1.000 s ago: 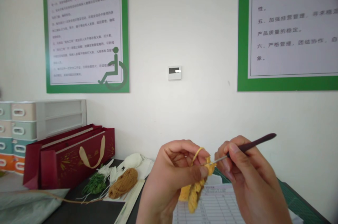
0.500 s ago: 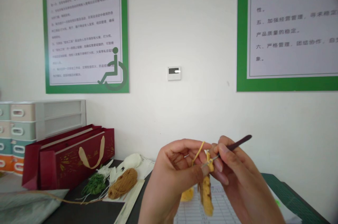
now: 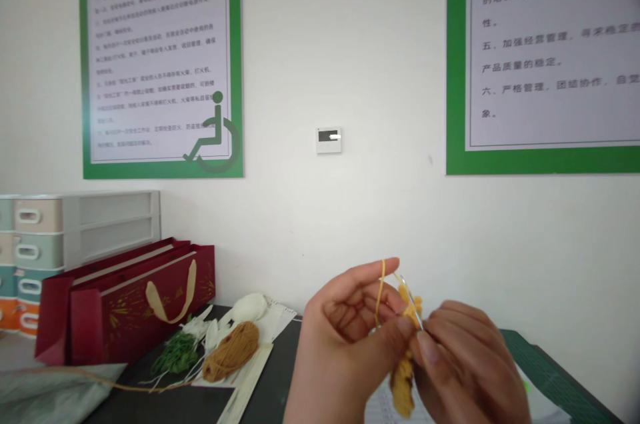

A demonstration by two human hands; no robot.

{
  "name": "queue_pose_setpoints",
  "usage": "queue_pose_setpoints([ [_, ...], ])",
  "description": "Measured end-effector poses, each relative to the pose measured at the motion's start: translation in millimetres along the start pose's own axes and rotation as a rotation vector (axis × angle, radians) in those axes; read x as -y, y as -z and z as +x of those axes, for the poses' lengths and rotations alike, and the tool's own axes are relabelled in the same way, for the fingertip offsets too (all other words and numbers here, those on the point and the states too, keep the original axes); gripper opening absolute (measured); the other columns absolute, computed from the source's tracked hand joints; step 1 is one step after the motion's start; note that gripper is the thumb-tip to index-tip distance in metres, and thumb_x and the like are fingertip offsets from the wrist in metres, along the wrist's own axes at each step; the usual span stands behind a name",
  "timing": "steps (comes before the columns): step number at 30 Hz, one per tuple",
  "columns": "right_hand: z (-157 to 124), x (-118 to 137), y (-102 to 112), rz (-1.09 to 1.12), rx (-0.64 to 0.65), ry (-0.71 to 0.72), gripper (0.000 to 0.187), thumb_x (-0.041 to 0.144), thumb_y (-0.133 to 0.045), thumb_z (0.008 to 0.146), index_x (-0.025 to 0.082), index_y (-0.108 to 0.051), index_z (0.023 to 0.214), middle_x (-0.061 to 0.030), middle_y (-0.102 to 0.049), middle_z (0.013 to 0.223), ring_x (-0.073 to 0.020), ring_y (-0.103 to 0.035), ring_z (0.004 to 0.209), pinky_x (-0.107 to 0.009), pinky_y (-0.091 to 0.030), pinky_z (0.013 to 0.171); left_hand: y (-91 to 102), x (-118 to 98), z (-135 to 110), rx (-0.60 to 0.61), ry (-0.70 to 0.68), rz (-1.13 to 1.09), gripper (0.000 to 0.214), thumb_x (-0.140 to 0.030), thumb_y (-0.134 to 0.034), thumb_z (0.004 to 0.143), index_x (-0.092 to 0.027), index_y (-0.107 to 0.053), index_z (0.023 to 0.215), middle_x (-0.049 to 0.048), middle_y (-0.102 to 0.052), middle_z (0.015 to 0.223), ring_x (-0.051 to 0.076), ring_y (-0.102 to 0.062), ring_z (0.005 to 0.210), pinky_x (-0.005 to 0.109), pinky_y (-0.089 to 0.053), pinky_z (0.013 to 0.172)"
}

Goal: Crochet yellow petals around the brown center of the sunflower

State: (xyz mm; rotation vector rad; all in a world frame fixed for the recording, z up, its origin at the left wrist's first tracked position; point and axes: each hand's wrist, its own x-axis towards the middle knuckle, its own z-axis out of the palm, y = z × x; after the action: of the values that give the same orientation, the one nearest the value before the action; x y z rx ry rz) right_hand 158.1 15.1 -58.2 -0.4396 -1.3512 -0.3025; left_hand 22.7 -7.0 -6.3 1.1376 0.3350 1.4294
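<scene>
While the left hand [image 3: 350, 337] and the right hand [image 3: 465, 364] come together above the right part of the dark table [image 3: 275, 371], a yellow crocheted piece [image 3: 404, 377] hangs between them, its lower end dangling toward the table and partly hidden by the fingers. The left thumb and fingers pinch the top of the piece, and a taut yellow yarn strand [image 3: 381, 291] rises over the raised left index finger. The right fingers curl closed in front of the work, and the thin metal shaft of a crochet hook [image 3: 411, 297] pokes up from them into the yellow stitches; its handle is hidden behind that hand.

Left of the hands on the table lies a loose skein of golden-brown yarn [image 3: 231, 352], with a bundle of green strands [image 3: 176, 353] beyond it and a white bundle of fibre [image 3: 249, 308] behind it. A dark red gift bag [image 3: 125, 307] with a cream ribbon handle [image 3: 170, 301] stands at the table's far left end, in front of a stack of plastic drawers [image 3: 45, 251]. A printed paper form [image 3: 385, 407] lies on the table below the hands, and a green cutting mat [image 3: 555, 367] lies at the table's right end.
</scene>
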Motion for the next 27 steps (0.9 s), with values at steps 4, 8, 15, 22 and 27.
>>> queue_pose_setpoints([
  [4,6.8,0.9,-6.7,0.246,-0.096,0.146,0.025,0.009,-0.067,0.091,0.028,-0.074,0.106,-0.0021,-0.072,0.079,-0.0179,-0.062,0.063,-0.035,-0.051,0.053,5.9,-2.2,3.3,0.147,0.229,-0.151,0.043,-0.008,-0.096,0.06,-0.015,-0.085,0.101,0.0042,-0.076,0.079,0.009,-0.065,0.068,0.018,-0.051,0.067],
  [8,14.9,10.9,-17.0,0.545,-0.128,-0.117,0.004,0.021,-0.068,0.096,0.024,-0.071,0.098,0.0002,-0.065,0.068,-0.0157,-0.061,0.061,-0.031,-0.048,0.052,13.6,-3.6,7.6,0.191,0.233,-0.179,0.043,-0.005,-0.093,0.06,-0.017,-0.085,0.101,0.0046,-0.079,0.083,0.009,-0.068,0.069,0.017,-0.05,0.067],
  [15,17.3,18.2,-11.3,0.743,-0.089,-0.345,0.008,0.032,-0.064,0.1,0.026,-0.065,0.095,0.0027,-0.06,0.062,-0.0139,-0.057,0.059,-0.027,-0.049,0.054,17.3,-3.0,9.6,0.271,0.244,-0.164,0.044,-0.005,-0.092,0.056,-0.016,-0.085,0.099,0.005,-0.078,0.084,0.013,-0.07,0.074,0.023,-0.053,0.076],
  [22,18.1,14.0,1.6,0.939,0.077,-0.644,0.023,0.04,-0.047,0.106,0.027,-0.061,0.093,0.0034,-0.049,0.061,-0.0115,-0.042,0.053,-0.023,-0.039,0.049,21.9,-2.8,12.7,0.34,0.295,-0.219,0.032,-0.005,-0.092,0.051,-0.015,-0.084,0.081,0.0017,-0.074,0.075,0.011,-0.066,0.066,0.02,-0.053,0.063],
  [27,17.7,12.8,-3.7,0.933,0.152,-0.746,0.023,0.041,-0.055,0.103,0.026,-0.064,0.088,0.002,-0.054,0.068,-0.011,-0.051,0.062,-0.022,-0.046,0.058,14.8,-4.4,6.1,0.295,0.115,-0.07,0.024,-0.006,-0.091,0.066,-0.017,-0.084,0.086,0.0037,-0.077,0.08,0.013,-0.069,0.077,0.021,-0.053,0.074],
])
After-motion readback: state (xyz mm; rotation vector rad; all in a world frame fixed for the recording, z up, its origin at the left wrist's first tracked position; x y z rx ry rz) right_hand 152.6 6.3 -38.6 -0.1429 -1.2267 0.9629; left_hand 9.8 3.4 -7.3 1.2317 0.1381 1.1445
